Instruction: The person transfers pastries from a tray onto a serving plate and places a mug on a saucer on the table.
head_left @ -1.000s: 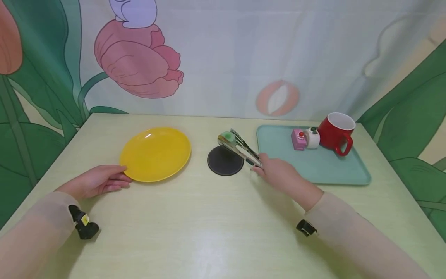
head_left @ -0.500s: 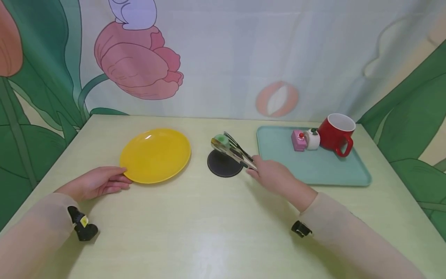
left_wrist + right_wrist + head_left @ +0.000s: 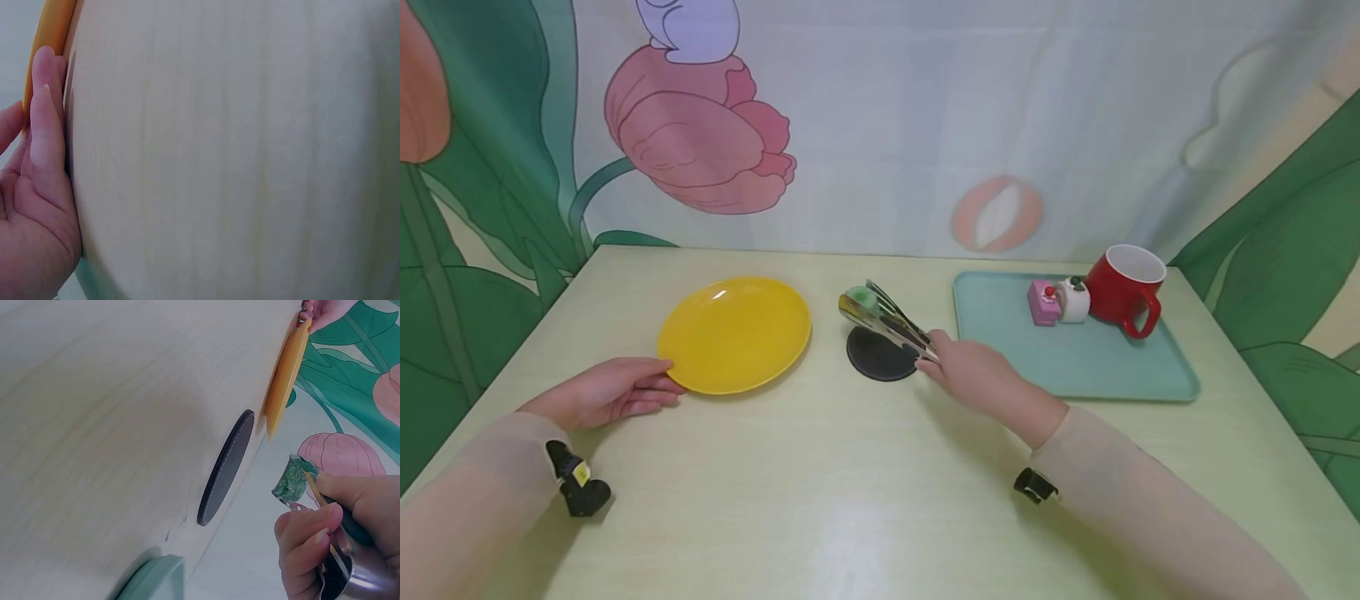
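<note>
My left hand (image 3: 606,392) pinches the near-left rim of a yellow plate (image 3: 734,336), thumb on top and fingers under the edge. The left wrist view shows those fingers (image 3: 47,134) along the plate's underside. My right hand (image 3: 981,375) grips metal tongs (image 3: 891,327). Between the tong tips is a small round green toy cake (image 3: 861,297), pale on top and with darker speckled sides in the right wrist view. The tongs hold it raised above the table, overlapping the far edge of a round black coaster (image 3: 882,356) in the head view.
At the right lies a pale green tray (image 3: 1097,367). On it stand a red mug (image 3: 1108,287), a pink toy cake (image 3: 1043,307) with a cherry and a white toy cake (image 3: 1074,304). A printed curtain (image 3: 880,150) hangs behind the table.
My right hand has moved left with the tongs and the green toy cake, from above the coaster toward the plate. My left hand and the plate stay where they were.
</note>
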`<state>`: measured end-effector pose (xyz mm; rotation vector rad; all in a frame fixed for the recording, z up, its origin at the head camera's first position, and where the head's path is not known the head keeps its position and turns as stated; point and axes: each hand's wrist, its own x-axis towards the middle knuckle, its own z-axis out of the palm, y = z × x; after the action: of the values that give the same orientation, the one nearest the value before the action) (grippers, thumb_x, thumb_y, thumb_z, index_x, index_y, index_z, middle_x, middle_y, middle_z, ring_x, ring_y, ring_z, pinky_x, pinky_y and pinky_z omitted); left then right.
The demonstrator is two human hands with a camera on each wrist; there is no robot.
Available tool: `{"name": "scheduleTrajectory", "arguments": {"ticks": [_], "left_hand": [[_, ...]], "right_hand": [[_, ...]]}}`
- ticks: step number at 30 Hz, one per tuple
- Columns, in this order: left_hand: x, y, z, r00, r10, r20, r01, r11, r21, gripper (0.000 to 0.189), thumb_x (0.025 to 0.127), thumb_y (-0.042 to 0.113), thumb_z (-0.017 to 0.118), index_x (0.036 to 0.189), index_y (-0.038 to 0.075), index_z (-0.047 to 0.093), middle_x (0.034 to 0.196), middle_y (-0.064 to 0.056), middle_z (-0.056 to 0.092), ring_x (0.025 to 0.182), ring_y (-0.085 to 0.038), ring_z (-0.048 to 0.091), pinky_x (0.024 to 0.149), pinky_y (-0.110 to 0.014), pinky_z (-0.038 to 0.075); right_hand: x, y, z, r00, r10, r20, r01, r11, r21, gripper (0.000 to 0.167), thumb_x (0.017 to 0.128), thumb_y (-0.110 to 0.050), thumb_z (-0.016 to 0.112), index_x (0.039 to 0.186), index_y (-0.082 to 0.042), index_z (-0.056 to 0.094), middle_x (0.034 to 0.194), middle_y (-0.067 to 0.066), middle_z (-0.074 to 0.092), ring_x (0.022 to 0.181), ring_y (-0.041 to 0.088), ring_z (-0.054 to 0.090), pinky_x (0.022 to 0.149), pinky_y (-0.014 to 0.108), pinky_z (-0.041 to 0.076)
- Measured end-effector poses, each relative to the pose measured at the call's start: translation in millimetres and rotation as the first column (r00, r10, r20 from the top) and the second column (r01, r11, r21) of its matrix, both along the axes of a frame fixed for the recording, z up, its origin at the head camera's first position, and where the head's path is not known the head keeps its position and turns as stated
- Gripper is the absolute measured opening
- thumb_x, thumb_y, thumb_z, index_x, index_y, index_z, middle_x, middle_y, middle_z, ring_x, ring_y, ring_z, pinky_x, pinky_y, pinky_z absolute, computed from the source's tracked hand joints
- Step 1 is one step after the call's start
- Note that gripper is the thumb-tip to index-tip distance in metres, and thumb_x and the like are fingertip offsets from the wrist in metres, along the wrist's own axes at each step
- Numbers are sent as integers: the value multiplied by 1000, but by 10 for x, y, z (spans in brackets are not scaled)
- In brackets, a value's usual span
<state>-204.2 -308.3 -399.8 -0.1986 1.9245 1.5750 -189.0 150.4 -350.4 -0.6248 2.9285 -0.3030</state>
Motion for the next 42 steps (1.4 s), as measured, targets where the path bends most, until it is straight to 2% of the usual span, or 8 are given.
{"name": "scheduleTrajectory", "arguments": {"ticks": [9, 18, 23, 31, 37, 42], "left_hand": [[-18, 9, -5, 1000, 4, 11, -4, 1000, -3, 56, 98, 34, 46, 136, -5, 30, 101, -5, 68, 94, -17, 66, 84, -27, 50], [-9, -4, 12, 1000, -22, -1, 22, 1000, 8, 58, 98, 35, 46, 136, -6, 30, 101, -5, 68, 94, -16, 66, 84, -27, 50], [-12, -7, 1, 1000, -7, 7, 7, 1000, -10, 59, 97, 38, 47, 136, -4, 32, 101, -4, 68, 94, -16, 66, 84, -26, 50], [-20, 0, -17, 1000, -28, -10, 28, 1000, 2, 62, 97, 38, 48, 137, -5, 30, 102, -4, 68, 94, -16, 65, 84, -26, 50], [-34, -6, -25, 1000, -25, -14, 25, 1000, -10, 62, 97, 39, 48, 137, -5, 30, 103, -5, 68, 95, -16, 65, 84, -26, 50], [-29, -18, -29, 1000, -25, -8, 25, 1000, -11, 61, 97, 38, 48, 136, -5, 30, 103, -5, 68, 95, -16, 65, 84, -26, 50]], "right_hand": [[13, -87, 48, 1000, 25, 1, -25, 1000, -2, 33, 97, -32, 49, 108, -1, 43, 57, 5, 46, 51, 21, 48, 46, 35, 40], [6, -185, 79, 1000, 10, 11, -10, 1000, 11, 39, 97, -34, 49, 114, 0, 43, 59, 6, 50, 55, 22, 52, 50, 38, 44], [-2, -243, 84, 1000, 1, 26, -2, 1000, 18, 39, 97, -35, 48, 116, -1, 44, 63, 5, 51, 60, 22, 55, 55, 40, 47], [26, -317, 56, 999, -1, 43, -1, 999, 37, 42, 97, -36, 48, 119, 0, 43, 63, 5, 53, 56, 20, 54, 50, 36, 45], [51, -401, 45, 1000, 12, 29, -13, 999, 43, 37, 97, -36, 49, 109, -2, 43, 62, 5, 52, 54, 21, 54, 50, 36, 45], [60, -483, 30, 999, 30, 19, -31, 998, 57, 36, 97, -37, 49, 108, -2, 43, 59, 4, 50, 52, 20, 53, 48, 35, 43]]}}
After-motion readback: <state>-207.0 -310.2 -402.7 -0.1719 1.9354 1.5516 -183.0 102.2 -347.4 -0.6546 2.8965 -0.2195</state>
